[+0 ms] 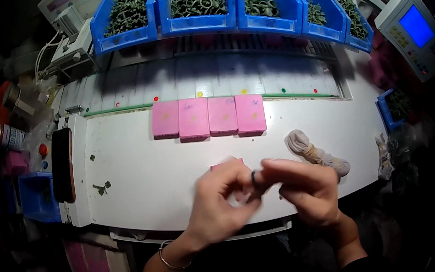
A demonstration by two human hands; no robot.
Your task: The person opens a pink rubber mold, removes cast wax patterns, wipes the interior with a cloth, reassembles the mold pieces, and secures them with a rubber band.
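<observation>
My left hand (pixel 221 200) and my right hand (pixel 309 187) meet above the near middle of the white table, slightly blurred by motion. A small dark ring-shaped piece (pixel 256 177) is pinched where their fingertips come together. The fingers of both hands are curled, and a bracelet circles my left wrist. Behind my left hand, the edge of a pink block (pixel 226 164) shows; the rest of it is hidden. Farther back, several pink blocks (pixel 221 114) stand side by side in a row, with faint marks on top. A rolled pale cloth bundle (pixel 315 152) lies beyond my right hand.
Blue bins (pixel 200 25) full of green ring-like pieces line the back. A phone (pixel 63 166) lies at the left edge, near small green scraps (pixel 102 188). At right are a device with a blue screen (pixel 416 27) and a small blue bin (pixel 388 110).
</observation>
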